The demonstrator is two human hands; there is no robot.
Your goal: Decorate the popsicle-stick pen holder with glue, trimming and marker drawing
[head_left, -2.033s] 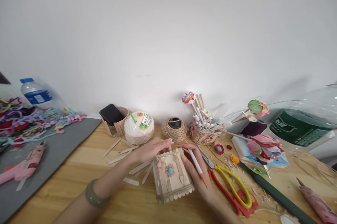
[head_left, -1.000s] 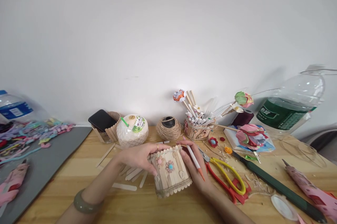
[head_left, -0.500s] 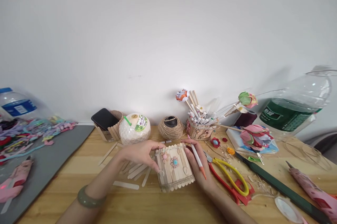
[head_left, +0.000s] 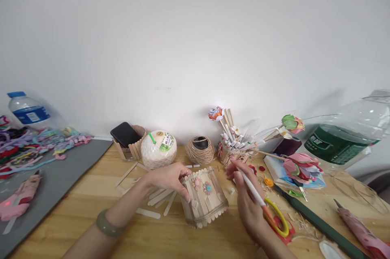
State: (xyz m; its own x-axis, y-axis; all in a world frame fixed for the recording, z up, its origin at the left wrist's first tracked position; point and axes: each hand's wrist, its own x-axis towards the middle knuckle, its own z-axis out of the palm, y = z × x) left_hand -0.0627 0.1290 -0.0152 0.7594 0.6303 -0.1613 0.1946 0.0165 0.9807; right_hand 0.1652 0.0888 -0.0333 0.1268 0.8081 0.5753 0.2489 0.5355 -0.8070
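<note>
In the head view a craft-stick holder with small flowers, hearts and twine bands on its side rests tilted on the table. My left hand grips its left side, thumb on the front and the other fingers behind. Just right of the holder, apart from it, my right hand is closed around a white marker with an orange end. Beyond that hand lie pliers with yellow and red handles, partly hidden by it. Loose craft sticks lie behind and left of the holder.
At the back stand a phone in a stick holder, a wrapped coconut, a twine ball and a decorated pot of markers. Glue guns lie at both sides, one pink glue gun on the right. A green-labelled bottle leans there.
My right hand has let go of the holder's right side and moved right and slightly down with the marker. My left hand keeps its grip; the holder's front has turned slightly. The camera view has shifted.
</note>
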